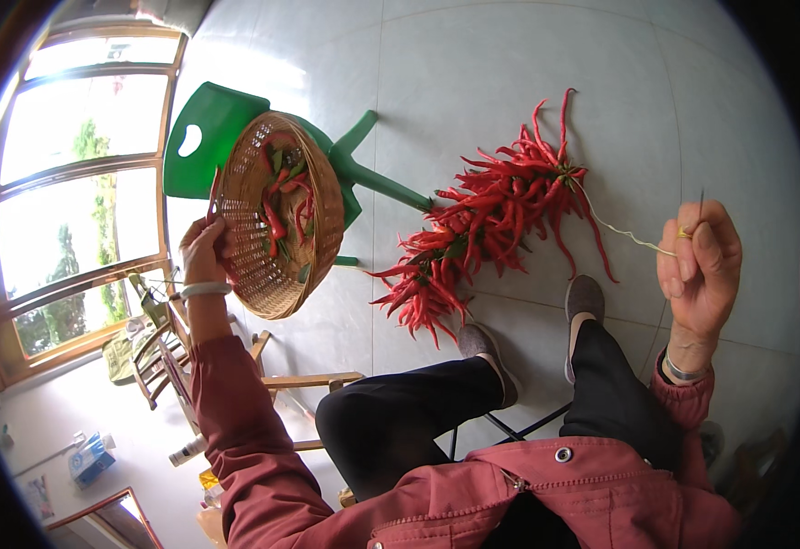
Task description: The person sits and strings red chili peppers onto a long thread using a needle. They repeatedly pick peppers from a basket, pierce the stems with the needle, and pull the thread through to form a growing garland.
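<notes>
My left hand (202, 247) pinches a red chili pepper (215, 191) beside the near-left rim of a woven wicker basket (273, 291). Whether it also touches the rim is hard to tell. Several red chili peppers (275, 223) and some green bits lie inside the basket. My right hand (705, 261) holds a thin needle (702, 200) upright between thumb and fingers, and a yellow ring is on one finger. Pale thread (623, 232) runs from this hand to the end of a thick string of red chili peppers (496, 213) low in front of me.
The basket rests on a green plastic chair (218, 137), whose legs reach toward the pepper string. My shoes (585, 298) stand on grey floor tiles (455, 62) close to the peppers. Wooden chairs (310, 379) are at left, near a wood-framed glass door (84, 192).
</notes>
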`<state>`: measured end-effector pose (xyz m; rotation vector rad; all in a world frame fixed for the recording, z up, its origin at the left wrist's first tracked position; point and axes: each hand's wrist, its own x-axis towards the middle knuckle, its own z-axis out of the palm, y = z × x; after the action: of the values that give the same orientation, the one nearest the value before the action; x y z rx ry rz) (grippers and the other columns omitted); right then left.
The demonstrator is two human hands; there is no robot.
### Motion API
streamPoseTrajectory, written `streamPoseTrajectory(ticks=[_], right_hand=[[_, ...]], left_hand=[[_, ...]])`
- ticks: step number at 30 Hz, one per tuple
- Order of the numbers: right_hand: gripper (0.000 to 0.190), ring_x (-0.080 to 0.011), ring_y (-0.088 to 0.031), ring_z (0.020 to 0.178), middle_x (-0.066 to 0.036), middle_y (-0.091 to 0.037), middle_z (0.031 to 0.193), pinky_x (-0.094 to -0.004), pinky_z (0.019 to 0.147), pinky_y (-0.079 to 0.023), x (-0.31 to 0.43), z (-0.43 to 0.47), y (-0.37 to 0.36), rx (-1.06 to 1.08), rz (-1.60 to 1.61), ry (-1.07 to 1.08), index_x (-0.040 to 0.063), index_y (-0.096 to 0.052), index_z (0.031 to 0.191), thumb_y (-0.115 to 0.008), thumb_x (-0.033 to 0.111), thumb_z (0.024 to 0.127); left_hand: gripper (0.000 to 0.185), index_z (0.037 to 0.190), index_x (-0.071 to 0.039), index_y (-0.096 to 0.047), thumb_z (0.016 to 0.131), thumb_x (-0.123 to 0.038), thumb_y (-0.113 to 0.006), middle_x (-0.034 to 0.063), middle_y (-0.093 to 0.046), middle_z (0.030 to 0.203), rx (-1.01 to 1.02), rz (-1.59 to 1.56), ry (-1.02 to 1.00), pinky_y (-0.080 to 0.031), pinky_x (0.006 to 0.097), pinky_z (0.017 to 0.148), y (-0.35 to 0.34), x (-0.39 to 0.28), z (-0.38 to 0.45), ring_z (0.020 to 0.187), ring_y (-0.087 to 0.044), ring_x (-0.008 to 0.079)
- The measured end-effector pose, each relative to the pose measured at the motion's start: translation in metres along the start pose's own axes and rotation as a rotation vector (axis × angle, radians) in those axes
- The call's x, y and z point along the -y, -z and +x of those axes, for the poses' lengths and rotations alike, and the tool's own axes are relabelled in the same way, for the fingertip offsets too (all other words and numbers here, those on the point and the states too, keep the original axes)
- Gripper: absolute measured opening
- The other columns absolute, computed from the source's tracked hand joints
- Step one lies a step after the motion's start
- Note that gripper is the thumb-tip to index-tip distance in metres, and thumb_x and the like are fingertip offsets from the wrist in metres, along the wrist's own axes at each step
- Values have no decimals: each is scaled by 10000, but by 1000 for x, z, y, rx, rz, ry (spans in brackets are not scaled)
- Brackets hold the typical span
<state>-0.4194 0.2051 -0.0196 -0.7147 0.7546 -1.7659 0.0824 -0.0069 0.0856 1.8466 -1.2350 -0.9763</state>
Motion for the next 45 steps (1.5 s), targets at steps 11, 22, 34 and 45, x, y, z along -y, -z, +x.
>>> streamPoseTrajectory(ticks=[11,22,34,45], right_hand=[[111,-44,-425,471,5,-529,624,-208,432,-351,-9,-3,-25,-20,-64,-314,-5,-638,972,-608,100,954],[167,-47,-497,540,1,-577,696,-206,463,-397,-32,5,-10,21,-165,-396,-10,-666,996,-630,148,958],[184,3,-426,512,76,-517,641,-172,438,-319,-44,3,-20,55,-420,-352,20,-696,1087,-606,135,976],[243,9,-378,523,90,-467,624,-183,455,-297,-41,2,-20,132,-435,-378,23,-676,1182,-554,105,988]], left_hand=[[140,1069,23,-590,976,-47,-513,98,-613,851,792,-517,233,-396,239,547,-191,-62,-138,633,-509,130],[193,1132,25,-530,997,-111,-506,97,-561,969,909,-942,643,-406,243,654,-284,14,-143,782,-476,136],[142,1045,-1,-612,948,-103,-591,72,-606,894,852,-759,553,-344,220,506,-284,12,-155,693,-505,118],[140,1013,7,-640,929,-102,-616,73,-622,852,851,-771,564,-350,226,502,-284,11,-160,657,-513,119]])
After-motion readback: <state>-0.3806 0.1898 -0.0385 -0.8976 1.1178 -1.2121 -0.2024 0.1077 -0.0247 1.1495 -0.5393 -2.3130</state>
